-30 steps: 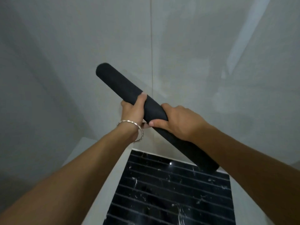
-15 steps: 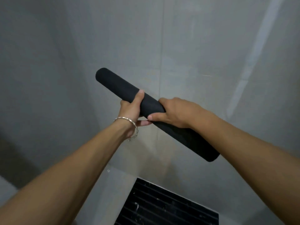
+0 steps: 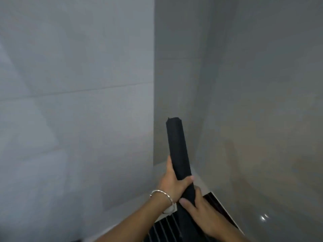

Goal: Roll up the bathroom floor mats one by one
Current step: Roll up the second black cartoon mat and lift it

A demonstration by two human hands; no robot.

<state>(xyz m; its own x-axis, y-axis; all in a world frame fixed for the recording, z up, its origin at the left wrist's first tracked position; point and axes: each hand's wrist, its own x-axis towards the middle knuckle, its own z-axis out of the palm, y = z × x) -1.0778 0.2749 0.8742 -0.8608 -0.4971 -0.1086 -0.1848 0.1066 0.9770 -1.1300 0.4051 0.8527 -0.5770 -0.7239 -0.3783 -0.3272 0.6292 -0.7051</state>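
currently held near upright: rolled mat [image 3: 177, 151], long axis rising from the hands. left hand [image 3: 172, 184] above, right hand [image 3: 202, 213] just below, fingers [image 3: 188, 179] curled round it.

Whole frame was soft with motion blur. The rolled mat [image 3: 177, 147]: its lower end was hidden behind the right hand [image 3: 201, 208], so where it ended couldn't be told. The left hand [image 3: 172, 185] gripped the mat above that, most of its fingers hidden behind the mat, only the tips showing on the mat's right side. Both forearms below the mat were cut off by the bottom edge. The black slatted panel [image 3: 166, 227] under the mat was partly covered by the arms and also cut off. Bracelet [image 3: 162, 193] left of the mat: detail blurred. Bright glints [image 3: 264, 217] right of the mat: too small to tell.
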